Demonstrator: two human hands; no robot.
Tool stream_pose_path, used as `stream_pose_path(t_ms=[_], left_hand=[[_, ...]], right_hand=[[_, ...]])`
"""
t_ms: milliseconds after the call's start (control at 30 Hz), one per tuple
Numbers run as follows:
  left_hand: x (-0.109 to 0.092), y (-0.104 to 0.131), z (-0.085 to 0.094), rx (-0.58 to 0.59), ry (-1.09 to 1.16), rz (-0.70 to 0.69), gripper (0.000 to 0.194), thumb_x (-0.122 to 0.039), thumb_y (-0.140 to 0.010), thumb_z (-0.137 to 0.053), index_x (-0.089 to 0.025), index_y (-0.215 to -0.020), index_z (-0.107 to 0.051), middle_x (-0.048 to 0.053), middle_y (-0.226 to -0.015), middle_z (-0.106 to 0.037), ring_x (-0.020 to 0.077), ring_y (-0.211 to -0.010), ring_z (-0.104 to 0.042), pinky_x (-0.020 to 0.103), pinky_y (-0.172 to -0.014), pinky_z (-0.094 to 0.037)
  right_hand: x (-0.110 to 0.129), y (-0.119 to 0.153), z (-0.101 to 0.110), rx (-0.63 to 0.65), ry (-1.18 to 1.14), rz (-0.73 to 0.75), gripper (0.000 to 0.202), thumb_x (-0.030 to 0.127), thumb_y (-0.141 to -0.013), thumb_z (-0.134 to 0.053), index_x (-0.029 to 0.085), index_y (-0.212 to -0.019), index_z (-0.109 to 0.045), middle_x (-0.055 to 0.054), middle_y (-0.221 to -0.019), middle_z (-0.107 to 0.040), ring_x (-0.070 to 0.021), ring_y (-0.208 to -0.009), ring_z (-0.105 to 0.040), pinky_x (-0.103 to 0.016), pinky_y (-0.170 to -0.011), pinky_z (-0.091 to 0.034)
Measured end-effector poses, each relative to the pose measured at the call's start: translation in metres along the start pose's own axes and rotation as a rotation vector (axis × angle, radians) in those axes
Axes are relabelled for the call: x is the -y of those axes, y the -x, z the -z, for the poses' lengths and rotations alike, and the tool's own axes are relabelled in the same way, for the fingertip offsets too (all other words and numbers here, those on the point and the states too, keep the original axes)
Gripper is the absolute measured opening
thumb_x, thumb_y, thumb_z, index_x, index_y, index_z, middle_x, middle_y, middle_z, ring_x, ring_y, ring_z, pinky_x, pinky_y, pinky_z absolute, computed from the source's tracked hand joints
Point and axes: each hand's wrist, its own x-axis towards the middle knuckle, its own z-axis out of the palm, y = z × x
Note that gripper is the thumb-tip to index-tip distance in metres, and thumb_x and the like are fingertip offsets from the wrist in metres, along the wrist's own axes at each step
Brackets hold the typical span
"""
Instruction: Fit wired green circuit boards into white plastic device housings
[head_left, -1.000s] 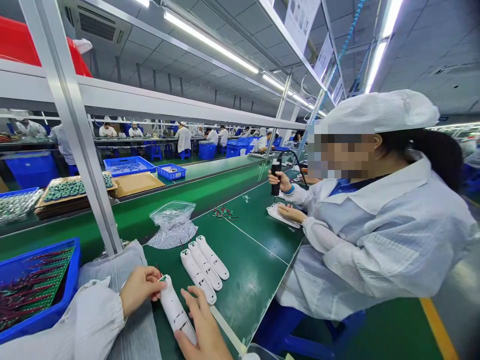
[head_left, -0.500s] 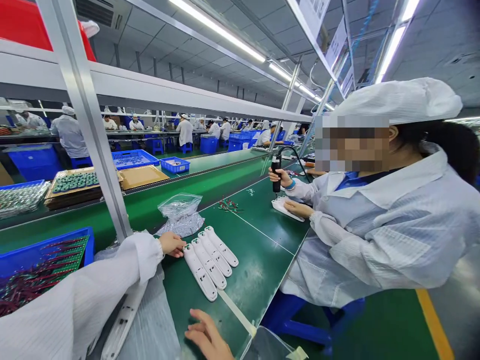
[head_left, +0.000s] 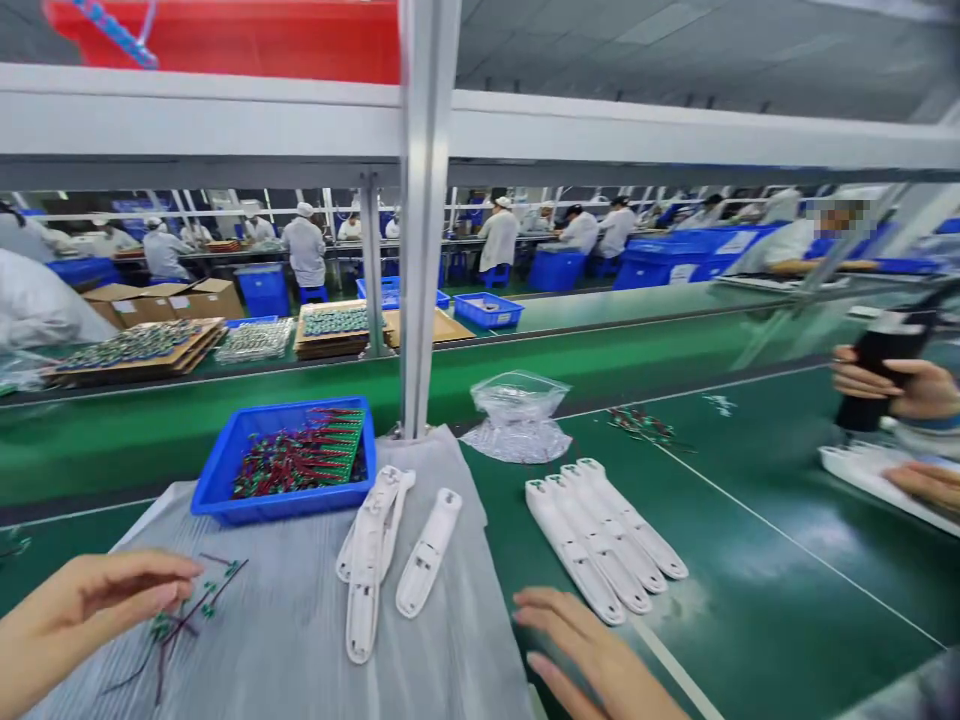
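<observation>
My left hand (head_left: 97,620) hovers over the grey sheet at the lower left, its thumb and fingers apart and nothing visible between them. Just beside its fingertips lie small green circuit boards with dark red wires (head_left: 180,625). My right hand (head_left: 592,655) is at the bottom, fingers spread and empty, in front of a row of several long white plastic housings (head_left: 589,560) on the green bench. Between my hands, a single white housing (head_left: 429,555) lies next to a loose pile of white housings (head_left: 365,590) on the grey sheet (head_left: 285,600).
A blue bin (head_left: 210,490) of wired boards stands behind the sheet, left of a metal post (head_left: 420,230). Clear plastic bags (head_left: 517,420) lie beyond the row. At right, a co-worker's hands (head_left: 915,390) hold a black power screwdriver (head_left: 877,370) over a white housing.
The view has swung left. My left hand has gone from the far end of the housing row to the wired boards on the grey sheet. My right hand stays low near the row.
</observation>
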Motion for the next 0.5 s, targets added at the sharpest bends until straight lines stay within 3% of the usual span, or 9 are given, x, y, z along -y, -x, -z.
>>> stream_pose_path(t_ms=[100, 200, 267, 367, 500], left_hand=[[0.066, 0.011, 0.013, -0.036, -0.218, 0.022, 0.017, -0.044, -0.061, -0.062, -0.032, -0.071, -0.068, -0.005, -0.077, -0.069, 0.0208, -0.077, -0.062, 0.027, -0.067, -0.049], [0.099, 0.016, 0.015, -0.065, -0.326, 0.034, 0.019, -0.043, -0.065, -0.058, -0.028, -0.072, -0.067, -0.002, -0.077, -0.069, 0.0197, -0.074, -0.062, 0.025, -0.066, -0.049], [0.104, 0.016, 0.014, -0.112, -0.347, 0.02, 0.02, -0.041, -0.066, -0.056, -0.025, -0.072, -0.066, 0.0, -0.077, -0.068, 0.0191, -0.073, -0.061, 0.024, -0.066, -0.049], [0.094, 0.012, 0.007, -0.103, -0.365, -0.019, 0.025, -0.042, -0.069, -0.052, -0.021, -0.073, -0.065, 0.004, -0.077, -0.067, 0.0186, -0.071, -0.06, 0.025, -0.064, -0.048], [0.07, -0.003, -0.009, 0.008, -0.403, -0.07, 0.025, -0.037, -0.073, -0.046, -0.019, -0.074, -0.063, 0.005, -0.076, -0.066, 0.0176, -0.071, -0.058, 0.025, -0.063, -0.046]], right_hand=[[0.001, -0.042, -0.013, 0.021, 0.058, 0.097, 0.031, 0.027, -0.085, -0.036, 0.024, -0.112, -0.049, -0.007, -0.114, -0.052, -0.0187, -0.106, -0.048, -0.034, -0.088, -0.045], [0.004, -0.078, -0.041, -0.069, 0.159, 0.16, 0.04, 0.015, -0.085, -0.026, 0.015, -0.122, -0.039, -0.009, -0.128, -0.039, -0.0216, -0.122, -0.028, -0.044, -0.098, -0.033], [0.01, -0.094, -0.057, -0.004, 0.187, 0.19, 0.041, 0.015, -0.085, -0.025, 0.016, -0.126, -0.035, -0.006, -0.134, -0.033, -0.0232, -0.126, -0.019, -0.048, -0.1, -0.027], [0.02, -0.103, -0.07, 0.151, 0.15, 0.173, 0.04, 0.026, -0.086, -0.032, 0.018, -0.126, -0.034, -0.005, -0.132, -0.036, -0.0256, -0.125, -0.021, -0.05, -0.099, -0.027], [0.023, -0.103, -0.072, 0.117, 0.118, 0.143, 0.022, 0.027, -0.085, -0.039, 0.015, -0.096, -0.054, -0.009, -0.102, -0.053, -0.0247, -0.115, -0.036, -0.044, -0.092, -0.036]])
